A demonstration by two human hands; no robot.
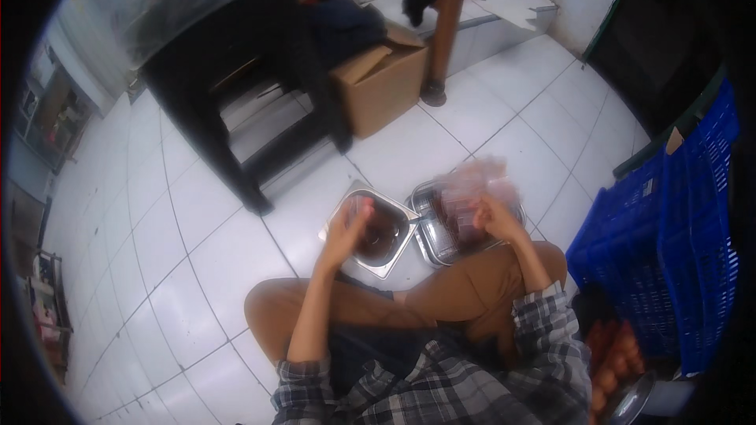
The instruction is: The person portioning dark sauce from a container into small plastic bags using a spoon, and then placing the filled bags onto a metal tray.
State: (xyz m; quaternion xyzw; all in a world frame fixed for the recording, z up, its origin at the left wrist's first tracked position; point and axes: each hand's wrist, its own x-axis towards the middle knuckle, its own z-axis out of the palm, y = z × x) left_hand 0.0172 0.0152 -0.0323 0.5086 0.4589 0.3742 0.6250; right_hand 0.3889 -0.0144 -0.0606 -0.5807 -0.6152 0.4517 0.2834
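My right hand (496, 219) grips a blurred, clear pinkish plastic wrapping (472, 183), which looks like bags or a stack of small packs. It is over a rectangular metal tray (435, 251) in front of my right knee. Dark contents, partly covered by the plastic, lie in that tray. My left hand (344, 236) is above a deep square steel pan (384, 270), fingers raised over its left side. Something clear seems to be at those fingers, too blurred to settle. Dark liquid (384, 236) is in the pan, and a handle (418, 220) rests across its right corner.
A black plastic stool (254, 171) stands ahead on the left, beside an open cardboard box (387, 91) and a wooden leg (449, 29). Blue crates (626, 236) rise at my right. Behind them are eggs (614, 360). Tiled steps (502, 6) lie beyond.
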